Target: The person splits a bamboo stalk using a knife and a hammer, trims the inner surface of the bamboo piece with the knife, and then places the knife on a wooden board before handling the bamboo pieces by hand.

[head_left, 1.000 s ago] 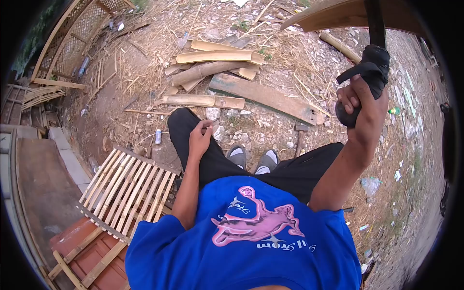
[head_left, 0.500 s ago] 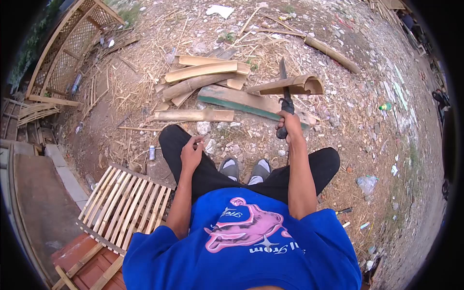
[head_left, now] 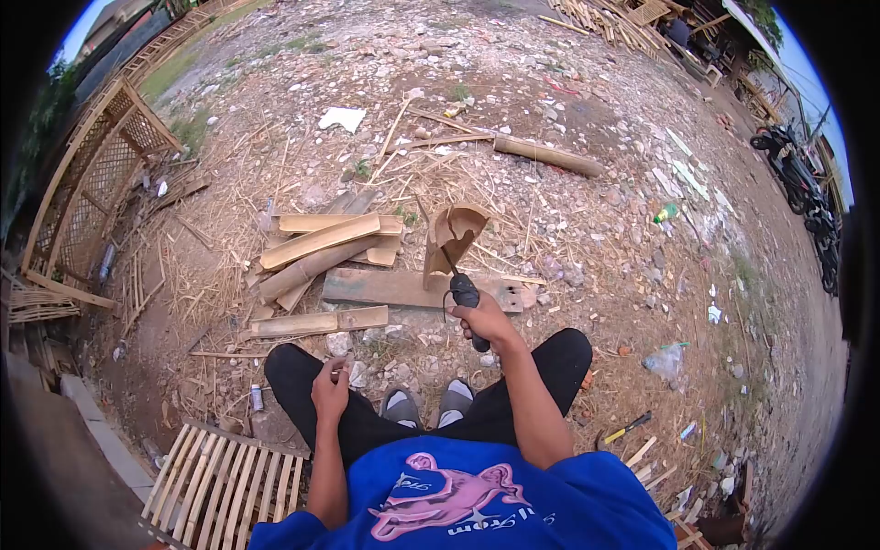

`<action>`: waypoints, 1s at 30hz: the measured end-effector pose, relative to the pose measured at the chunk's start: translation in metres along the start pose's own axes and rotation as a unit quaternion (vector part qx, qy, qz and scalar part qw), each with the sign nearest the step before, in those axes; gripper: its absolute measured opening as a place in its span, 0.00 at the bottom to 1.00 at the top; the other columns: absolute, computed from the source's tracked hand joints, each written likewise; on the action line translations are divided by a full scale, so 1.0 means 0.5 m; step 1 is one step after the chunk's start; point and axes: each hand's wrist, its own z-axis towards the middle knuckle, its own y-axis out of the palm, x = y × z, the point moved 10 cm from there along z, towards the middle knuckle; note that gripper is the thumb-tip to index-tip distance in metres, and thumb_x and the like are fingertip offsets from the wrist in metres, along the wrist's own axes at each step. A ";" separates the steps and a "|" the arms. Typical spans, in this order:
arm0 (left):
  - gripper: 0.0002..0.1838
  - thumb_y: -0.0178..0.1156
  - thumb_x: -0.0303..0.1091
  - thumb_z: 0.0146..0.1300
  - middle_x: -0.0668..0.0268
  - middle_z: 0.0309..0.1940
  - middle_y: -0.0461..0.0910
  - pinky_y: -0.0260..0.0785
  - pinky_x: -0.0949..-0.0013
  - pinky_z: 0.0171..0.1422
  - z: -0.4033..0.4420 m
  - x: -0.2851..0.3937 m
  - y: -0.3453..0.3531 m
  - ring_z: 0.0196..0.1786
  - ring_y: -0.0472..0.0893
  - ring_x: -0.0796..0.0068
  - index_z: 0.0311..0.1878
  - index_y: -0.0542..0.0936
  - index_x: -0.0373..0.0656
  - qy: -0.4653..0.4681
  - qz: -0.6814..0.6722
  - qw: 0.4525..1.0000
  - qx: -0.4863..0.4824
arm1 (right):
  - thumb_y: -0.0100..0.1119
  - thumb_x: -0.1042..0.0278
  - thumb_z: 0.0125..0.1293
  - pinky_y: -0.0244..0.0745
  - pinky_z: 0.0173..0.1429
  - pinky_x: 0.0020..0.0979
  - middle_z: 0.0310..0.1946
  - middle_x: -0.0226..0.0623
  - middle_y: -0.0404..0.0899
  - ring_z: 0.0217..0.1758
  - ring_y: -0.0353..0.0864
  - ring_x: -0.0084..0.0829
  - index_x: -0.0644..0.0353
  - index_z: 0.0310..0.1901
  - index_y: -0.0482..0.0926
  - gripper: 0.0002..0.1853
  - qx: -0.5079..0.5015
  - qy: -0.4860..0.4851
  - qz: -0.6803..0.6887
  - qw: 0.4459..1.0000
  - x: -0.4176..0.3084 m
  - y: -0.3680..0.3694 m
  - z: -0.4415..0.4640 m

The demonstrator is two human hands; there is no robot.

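Observation:
My right hand (head_left: pixel 484 321) is wrapped round the black handle (head_left: pixel 466 291) of a machete, in front of my knees. Its blade is mostly hidden by a split bamboo piece (head_left: pixel 447 243), which stands tilted at the blade, its broken hollow end facing up. Under them lies a long wooden plank (head_left: pixel 376 287); whether the bamboo touches it I cannot tell. Over my left knee, my left hand (head_left: pixel 330 390) has its fingers curled in, and what they may hold is too small to make out.
Split bamboo pieces (head_left: pixel 321 246) are heaped left of the plank. A bamboo pole (head_left: pixel 548 156) lies farther off. Bamboo slats (head_left: pixel 220 477) are at lower left, beside a small bottle (head_left: pixel 257 397). A yellow-handled tool (head_left: pixel 626 427) and a plastic bag (head_left: pixel 665 362) lie right. Motorcycles (head_left: pixel 802 197) stand far right.
My view has tilted up and swung right. My right hand has moved left along the plank with the machete, and the bamboo piece has turned from lying crosswise to a steep tilt.

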 end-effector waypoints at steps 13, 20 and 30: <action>0.14 0.60 0.39 0.66 0.61 0.42 0.87 0.75 0.62 0.48 -0.008 0.034 -0.012 0.44 0.87 0.64 0.53 0.82 0.47 0.016 0.005 1.000 -0.003 | 0.61 0.74 0.52 0.70 0.25 0.32 0.22 0.33 0.74 0.20 0.75 0.27 0.63 0.40 0.74 0.13 0.167 -0.096 0.008 0.981 0.109 -0.019 0.136; 0.14 0.60 0.38 0.67 0.61 0.38 0.87 0.74 0.66 0.46 -0.010 0.030 -0.016 0.39 0.86 0.69 0.52 0.82 0.45 0.022 0.001 1.000 0.007 | 0.59 0.80 0.56 0.63 0.19 0.25 0.22 0.28 0.68 0.16 0.66 0.19 0.61 0.39 0.67 0.12 0.098 -0.153 0.193 0.964 -0.129 -0.012 -0.003; 0.14 0.59 0.39 0.67 0.64 0.43 0.87 0.76 0.61 0.47 -0.012 0.035 -0.019 0.43 0.87 0.65 0.53 0.83 0.50 0.024 0.038 0.999 0.010 | 0.61 0.78 0.59 0.62 0.19 0.27 0.18 0.28 0.67 0.14 0.66 0.21 0.61 0.38 0.67 0.11 0.121 -0.070 0.088 0.986 0.016 0.030 0.056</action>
